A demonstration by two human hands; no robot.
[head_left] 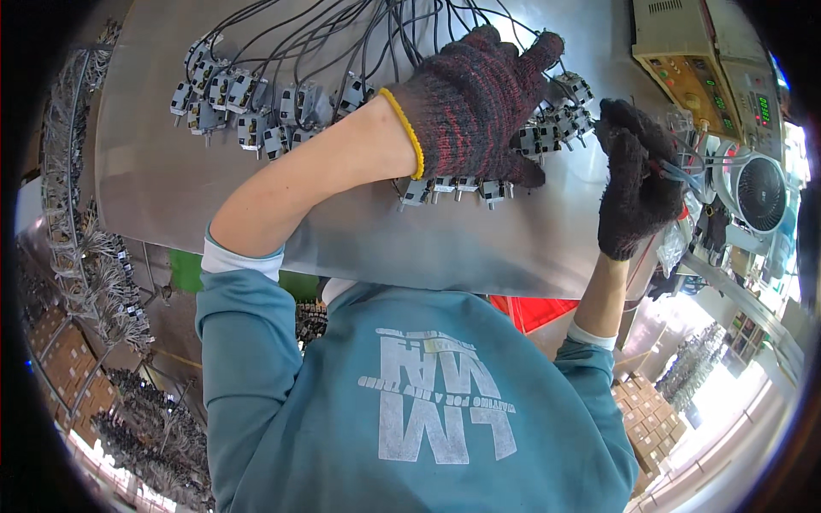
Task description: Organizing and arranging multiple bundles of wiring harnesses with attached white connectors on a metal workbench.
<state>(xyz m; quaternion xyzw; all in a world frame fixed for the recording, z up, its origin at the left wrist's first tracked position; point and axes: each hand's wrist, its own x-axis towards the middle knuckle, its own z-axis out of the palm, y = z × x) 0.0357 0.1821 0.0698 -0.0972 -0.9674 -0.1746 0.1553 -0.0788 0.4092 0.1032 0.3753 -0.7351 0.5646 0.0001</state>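
Observation:
My left hand, in a dark red-flecked knit glove with a yellow cuff, reaches across the metal table. Its fingers are spread over a group of small silver-and-black metal parts with short pins and black cables. Some of these parts show under its palm edge and beyond its fingertips; what lies beneath the palm is hidden. At the table's right side my right hand, gloved in the same dark knit, is curled closed around blue-grey wires. The ends of those wires inside the fist cannot be seen.
More cabled metal parts lie in clusters at the table's left. Black cables run to the far edge. At the right stand a box-shaped instrument with lit displays and a small fan. Cable bundles hang beyond the left edge.

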